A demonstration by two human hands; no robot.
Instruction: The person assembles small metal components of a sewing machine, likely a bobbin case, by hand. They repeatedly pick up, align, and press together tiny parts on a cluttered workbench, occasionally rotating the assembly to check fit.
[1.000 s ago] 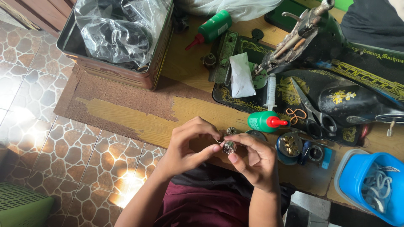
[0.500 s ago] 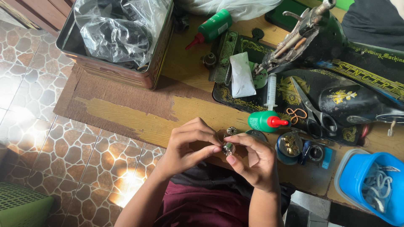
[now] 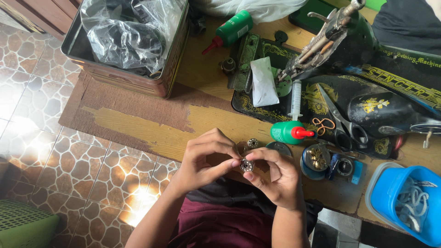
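Bobbin (image 3: 246, 165): small round metal spool, shiny silver, dark holes around centre; held over near edge of bench (image 3: 138, 124), low centre of view.
Left hand (image 3: 202, 160): at 9 o'clock of bobbin, grip narrow, thumb and fingertips pinching spool's left side.
Right hand (image 3: 278, 177): at 3 o'clock of bobbin, grip narrow, thumb and forefinger closed on right side.
Second spool (image 3: 252, 143): lying on bench at 12 o'clock, just beyond fingers.
Green bottle (image 3: 289, 132): red cap, on its side at 1 o'clock.
Sewing machine (image 3: 367, 92): black, gold ornament, at 2 o'clock.
Blue tub (image 3: 381, 193): at 3 o'clock, well apart.
Metal tin (image 3: 172, 69): clear plastic bag inside, at 11 o'clock.
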